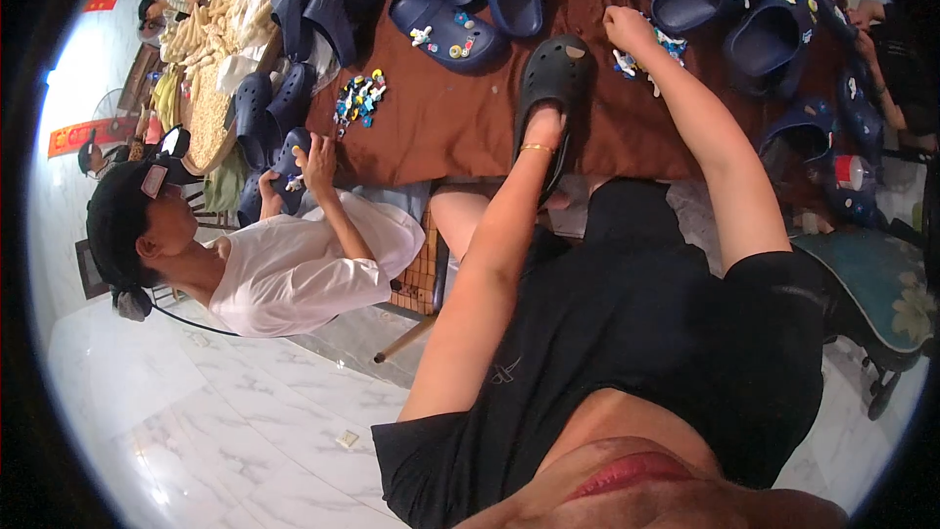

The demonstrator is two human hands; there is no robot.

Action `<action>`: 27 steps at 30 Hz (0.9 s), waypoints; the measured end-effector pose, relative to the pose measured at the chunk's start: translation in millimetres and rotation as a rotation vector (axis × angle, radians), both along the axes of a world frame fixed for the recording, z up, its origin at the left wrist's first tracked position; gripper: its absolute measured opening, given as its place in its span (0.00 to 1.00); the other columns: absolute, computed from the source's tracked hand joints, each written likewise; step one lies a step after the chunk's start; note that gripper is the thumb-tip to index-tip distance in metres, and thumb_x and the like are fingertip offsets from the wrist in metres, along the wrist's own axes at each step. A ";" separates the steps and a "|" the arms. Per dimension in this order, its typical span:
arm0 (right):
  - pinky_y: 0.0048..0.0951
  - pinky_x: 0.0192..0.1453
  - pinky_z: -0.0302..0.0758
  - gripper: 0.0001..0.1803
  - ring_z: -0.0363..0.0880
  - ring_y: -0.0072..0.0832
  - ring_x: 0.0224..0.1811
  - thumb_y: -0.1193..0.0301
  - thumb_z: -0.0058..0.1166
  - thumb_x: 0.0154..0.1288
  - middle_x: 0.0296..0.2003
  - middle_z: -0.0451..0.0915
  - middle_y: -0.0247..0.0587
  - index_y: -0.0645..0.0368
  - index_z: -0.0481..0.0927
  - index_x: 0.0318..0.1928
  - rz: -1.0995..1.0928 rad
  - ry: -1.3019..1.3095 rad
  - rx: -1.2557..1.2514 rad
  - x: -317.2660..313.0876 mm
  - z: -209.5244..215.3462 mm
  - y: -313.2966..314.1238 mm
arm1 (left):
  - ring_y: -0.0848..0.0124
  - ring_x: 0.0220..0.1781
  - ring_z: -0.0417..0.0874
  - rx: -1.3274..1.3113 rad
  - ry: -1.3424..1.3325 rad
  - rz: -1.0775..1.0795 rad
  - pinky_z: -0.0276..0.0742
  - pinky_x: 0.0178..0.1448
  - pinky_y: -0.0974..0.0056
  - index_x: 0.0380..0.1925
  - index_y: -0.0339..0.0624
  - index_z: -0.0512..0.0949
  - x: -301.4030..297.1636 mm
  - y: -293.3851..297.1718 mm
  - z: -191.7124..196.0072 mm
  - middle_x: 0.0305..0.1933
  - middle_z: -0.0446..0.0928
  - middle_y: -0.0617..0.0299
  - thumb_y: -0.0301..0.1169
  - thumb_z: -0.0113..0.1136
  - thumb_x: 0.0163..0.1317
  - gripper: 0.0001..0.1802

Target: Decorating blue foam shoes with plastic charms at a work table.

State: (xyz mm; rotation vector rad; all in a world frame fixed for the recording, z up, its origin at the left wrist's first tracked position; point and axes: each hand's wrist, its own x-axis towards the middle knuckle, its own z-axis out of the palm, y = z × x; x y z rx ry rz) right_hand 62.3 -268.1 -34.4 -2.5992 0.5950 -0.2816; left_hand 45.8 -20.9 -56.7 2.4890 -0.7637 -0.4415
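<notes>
One dark clog [553, 72] points toe forward, long axis running front to back.

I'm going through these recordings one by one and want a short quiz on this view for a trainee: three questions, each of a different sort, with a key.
1. Open question: where is the wearer's left hand?
2. Fill the gap: beside the wearer's right hand lies a cluster of small white and blue ____.
3. Multiple choice: what colour is the cloth on the table?
A) Green
B) Brown
C) White

Key:
1. Inside the black clog, with only part of it showing.
2. Charms.
3. B
</notes>
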 end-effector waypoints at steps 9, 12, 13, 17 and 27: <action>0.41 0.46 0.71 0.13 0.74 0.43 0.43 0.68 0.47 0.54 0.39 0.76 0.46 0.50 0.77 0.41 -0.138 0.093 -0.046 16.5 10.2 -30.1 | 0.49 0.38 0.75 0.042 -0.005 -0.049 0.70 0.43 0.51 0.27 0.31 0.76 0.4 -0.4 -1.9 0.33 0.74 0.40 0.38 0.48 0.55 0.18; 0.41 0.48 0.69 0.14 0.72 0.43 0.45 0.68 0.47 0.55 0.41 0.75 0.47 0.51 0.76 0.43 -0.038 0.144 -0.173 23.2 18.1 -7.4 | 0.49 0.36 0.75 0.016 -0.005 -0.041 0.70 0.43 0.51 0.27 0.32 0.77 3.7 4.4 0.8 0.32 0.74 0.40 0.37 0.48 0.54 0.17; 0.41 0.48 0.69 0.14 0.71 0.44 0.45 0.67 0.48 0.54 0.41 0.74 0.49 0.54 0.76 0.42 0.000 0.072 -0.242 26.1 11.5 -6.8 | 0.49 0.36 0.75 0.012 -0.018 -0.035 0.70 0.43 0.51 0.27 0.32 0.77 2.7 2.8 2.2 0.32 0.74 0.40 0.37 0.48 0.54 0.17; 0.40 0.47 0.68 0.15 0.71 0.45 0.43 0.65 0.51 0.50 0.38 0.74 0.51 0.59 0.75 0.39 0.220 -0.073 -0.145 35.4 4.5 18.5 | 0.49 0.36 0.75 0.027 0.043 -0.039 0.69 0.44 0.52 0.27 0.32 0.77 2.5 7.7 0.2 0.32 0.74 0.40 0.36 0.48 0.53 0.17; 0.39 0.40 0.70 0.08 0.74 0.45 0.35 0.70 0.51 0.48 0.28 0.75 0.50 0.62 0.72 0.28 0.354 -0.003 -0.079 20.2 -2.8 12.5 | 0.51 0.35 0.75 -0.160 0.031 0.043 0.69 0.40 0.52 0.27 0.36 0.78 -8.5 -10.6 -29.6 0.31 0.76 0.46 0.41 0.49 0.52 0.18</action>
